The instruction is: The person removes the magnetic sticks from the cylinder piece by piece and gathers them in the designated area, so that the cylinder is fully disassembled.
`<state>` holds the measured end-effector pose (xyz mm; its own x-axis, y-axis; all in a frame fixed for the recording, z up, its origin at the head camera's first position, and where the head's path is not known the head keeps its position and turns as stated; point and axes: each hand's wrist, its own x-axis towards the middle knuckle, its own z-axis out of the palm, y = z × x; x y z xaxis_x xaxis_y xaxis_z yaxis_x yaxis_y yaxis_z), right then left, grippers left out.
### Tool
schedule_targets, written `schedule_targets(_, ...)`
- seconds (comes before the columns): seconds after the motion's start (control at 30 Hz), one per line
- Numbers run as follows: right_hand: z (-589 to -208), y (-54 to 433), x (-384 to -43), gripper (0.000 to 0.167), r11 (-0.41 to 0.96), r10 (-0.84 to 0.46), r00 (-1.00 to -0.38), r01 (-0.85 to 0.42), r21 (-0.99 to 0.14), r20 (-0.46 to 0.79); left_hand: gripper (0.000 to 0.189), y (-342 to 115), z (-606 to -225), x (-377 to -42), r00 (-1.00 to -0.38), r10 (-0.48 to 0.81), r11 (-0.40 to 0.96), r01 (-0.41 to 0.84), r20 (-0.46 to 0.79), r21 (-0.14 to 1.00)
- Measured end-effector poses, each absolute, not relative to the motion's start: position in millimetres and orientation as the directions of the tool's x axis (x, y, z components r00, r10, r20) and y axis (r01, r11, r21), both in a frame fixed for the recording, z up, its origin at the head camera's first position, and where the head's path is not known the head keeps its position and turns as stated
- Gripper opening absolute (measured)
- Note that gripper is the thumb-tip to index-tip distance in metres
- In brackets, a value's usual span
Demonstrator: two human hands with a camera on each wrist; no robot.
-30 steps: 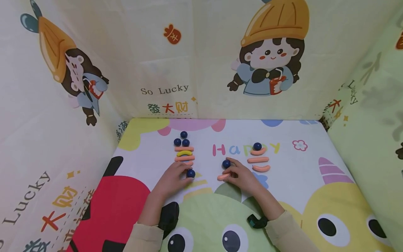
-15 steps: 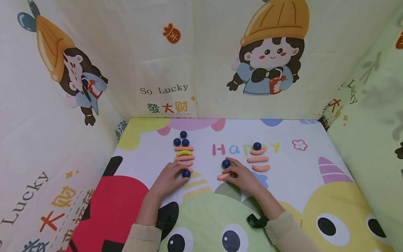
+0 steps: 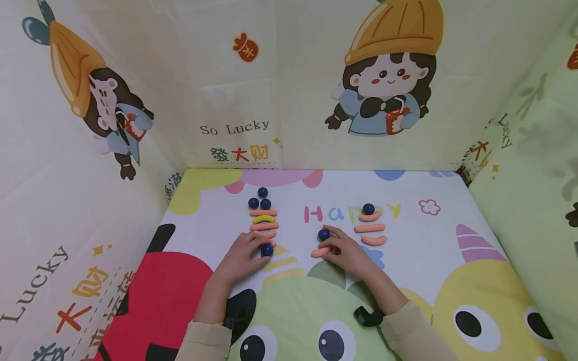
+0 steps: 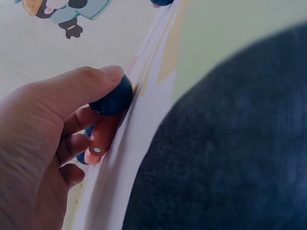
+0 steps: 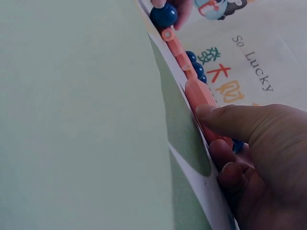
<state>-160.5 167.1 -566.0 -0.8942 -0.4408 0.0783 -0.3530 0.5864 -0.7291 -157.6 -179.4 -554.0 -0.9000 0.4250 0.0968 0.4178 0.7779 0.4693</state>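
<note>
My left hand point(image 3: 240, 256) pinches a dark blue ball point(image 3: 267, 250) between thumb and fingers, at the near end of the left column; the left wrist view shows the thumb on top of the ball point(image 4: 112, 99). Right behind it lie pink sausage-shaped pieces point(image 3: 264, 226), partly hidden by the fingers. In the middle of the table, my right hand point(image 3: 346, 254) holds another pink sausage-shaped piece point(image 3: 320, 252), its thumb on the piece point(image 5: 199, 98) in the right wrist view. A second dark blue ball point(image 3: 323, 234) sits beside that hand's index finger.
Farther up the left column are a yellow curved piece point(image 3: 264, 219) and several dark blue balls point(image 3: 263, 192). To the right stands another column, a blue ball point(image 3: 368, 209) above pink pieces point(image 3: 370, 228). Printed cloth point(image 3: 307, 100) walls the table's back and sides.
My left hand has shifted slightly left with the blue ball, bringing it to the near end of the left column. The right hand stays in place with its pink piece.
</note>
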Motion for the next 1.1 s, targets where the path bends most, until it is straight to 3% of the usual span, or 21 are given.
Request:
schedule_targets(0.6, -570.2, 168.8, -161.3, 0.016, 0.558, -0.435, -0.896, -0.347, -0.754, 0.091, 0.04, -176.5, -551.4, -156.3, -0.883, 0.441, 0.757, 0.461, 0.159, 0.462)
schedule_targets(0.8, -573.2, 170.2, -161.4, 0.015, 0.516, -0.44, -0.889, -0.362, -0.776, 0.123, 0.037, -173.2, -550.5, -156.2, -0.862, 0.439, 0.746, 0.507, 0.254, 0.432)
schedule_targets(0.97, -575.3, 170.7, -161.5, 0.015, 0.508, -0.46, -0.874, -0.402, -0.762, 0.155, 0.025, -152.8, -546.6, -154.6, -0.813, 0.419, 0.713, 0.57, 0.404, 0.409)
schedule_targets(1.1, -575.8, 170.4, -162.2, 0.016, 0.529, -0.467, -0.867, -0.43, -0.731, 0.173, 0.025, -117.0, -543.8, -147.5, -0.828, 0.444, 0.683, 0.56, 0.342, 0.469)
